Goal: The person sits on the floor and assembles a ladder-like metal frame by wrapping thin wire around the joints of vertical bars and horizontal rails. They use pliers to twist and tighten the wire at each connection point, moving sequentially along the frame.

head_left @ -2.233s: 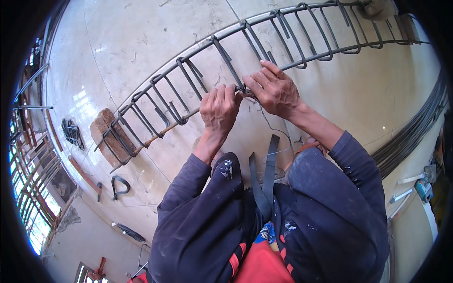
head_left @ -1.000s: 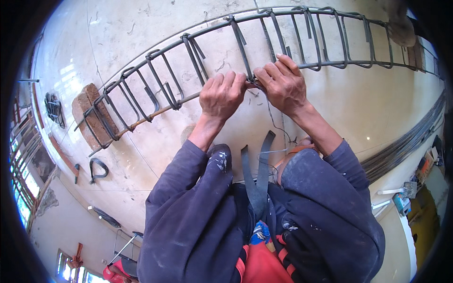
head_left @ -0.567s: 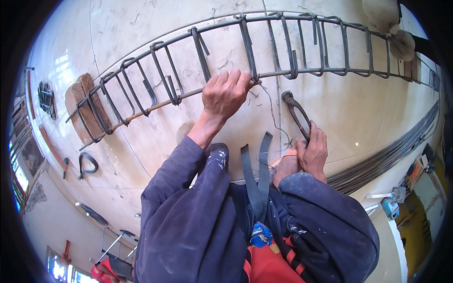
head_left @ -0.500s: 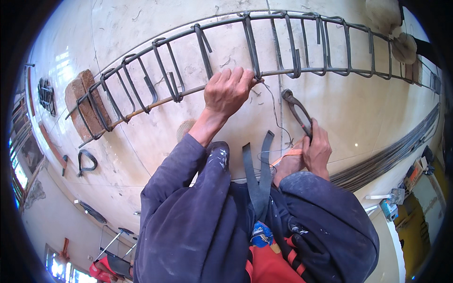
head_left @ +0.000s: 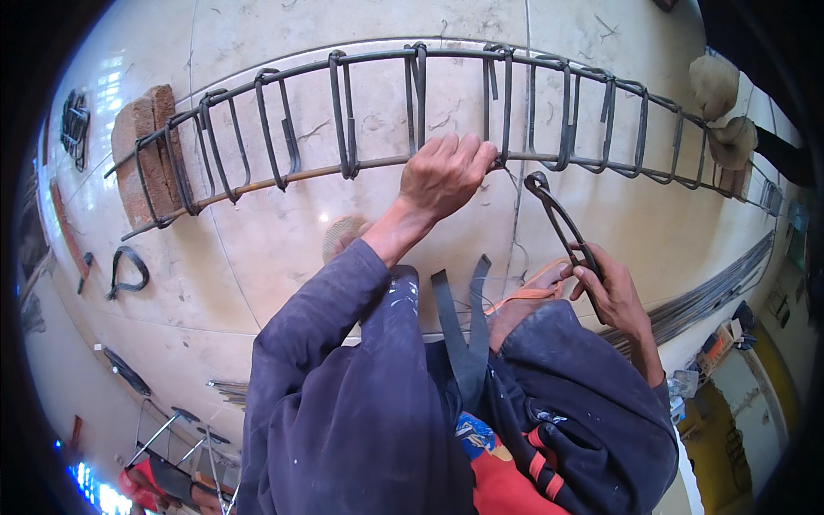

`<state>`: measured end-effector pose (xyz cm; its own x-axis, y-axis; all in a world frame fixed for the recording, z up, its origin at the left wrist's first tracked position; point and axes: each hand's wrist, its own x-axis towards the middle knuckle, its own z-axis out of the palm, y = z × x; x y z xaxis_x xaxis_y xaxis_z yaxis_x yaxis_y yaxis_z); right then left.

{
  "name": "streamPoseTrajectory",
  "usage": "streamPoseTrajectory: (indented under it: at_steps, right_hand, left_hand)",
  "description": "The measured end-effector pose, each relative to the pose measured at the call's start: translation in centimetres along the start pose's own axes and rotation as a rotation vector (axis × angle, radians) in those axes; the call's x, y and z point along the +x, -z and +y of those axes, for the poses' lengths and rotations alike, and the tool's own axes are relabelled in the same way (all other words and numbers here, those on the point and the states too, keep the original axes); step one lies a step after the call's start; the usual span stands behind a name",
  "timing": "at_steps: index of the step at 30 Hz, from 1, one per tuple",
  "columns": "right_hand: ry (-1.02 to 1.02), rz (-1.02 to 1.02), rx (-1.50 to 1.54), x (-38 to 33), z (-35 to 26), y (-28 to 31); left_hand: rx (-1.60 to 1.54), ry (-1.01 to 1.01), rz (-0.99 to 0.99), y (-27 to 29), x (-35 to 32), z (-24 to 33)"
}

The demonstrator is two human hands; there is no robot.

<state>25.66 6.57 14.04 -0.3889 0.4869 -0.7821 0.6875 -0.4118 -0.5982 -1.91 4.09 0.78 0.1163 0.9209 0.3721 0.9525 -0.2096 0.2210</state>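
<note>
A long ladder-like rebar cage [head_left: 378, 161] of two visible bars and bent stirrups stretches across the tiled floor. Closed over its near bar, my left hand [head_left: 446, 176] sits where a stirrup crosses. Thin tie wire [head_left: 518, 202] trails down from that crossing, beside my fingers. In my right hand [head_left: 611, 287] is a pair of dark pincers [head_left: 560, 215], gripped by the handles. Its rounded head points up toward the crossing, just right of my left hand and below the bar. Whether the jaws touch the wire is too small to tell.
Brown bricks [head_left: 137, 193] prop the cage's left end. At right, another person's light-covered hands or feet [head_left: 731, 142] are by the cage. A bundle of rods [head_left: 704, 296] lies at right. My foot with an orange strap [head_left: 532, 292] is near the pincers. A bent loop [head_left: 129, 273] lies left.
The view has shifted, so the cage appears lower. My right hand has moved away from my foot, bringing the pincers' head closer to the crossing. My left hand keeps its hold.
</note>
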Motion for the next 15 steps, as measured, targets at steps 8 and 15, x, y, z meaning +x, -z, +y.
streamPoseTrajectory:
  at_steps: [8,15]
  right_hand:
    - [0.089,0.05,-0.325,0.4,-2.5,-0.1]
    - [0.079,0.063,-0.458,-0.3,-2.7,-0.9]
  left_hand:
    - [-0.008,-0.014,-0.013,0.1,-0.4,0.3]
    - [0.005,-0.017,-0.01,0.4,-0.5,0.5]
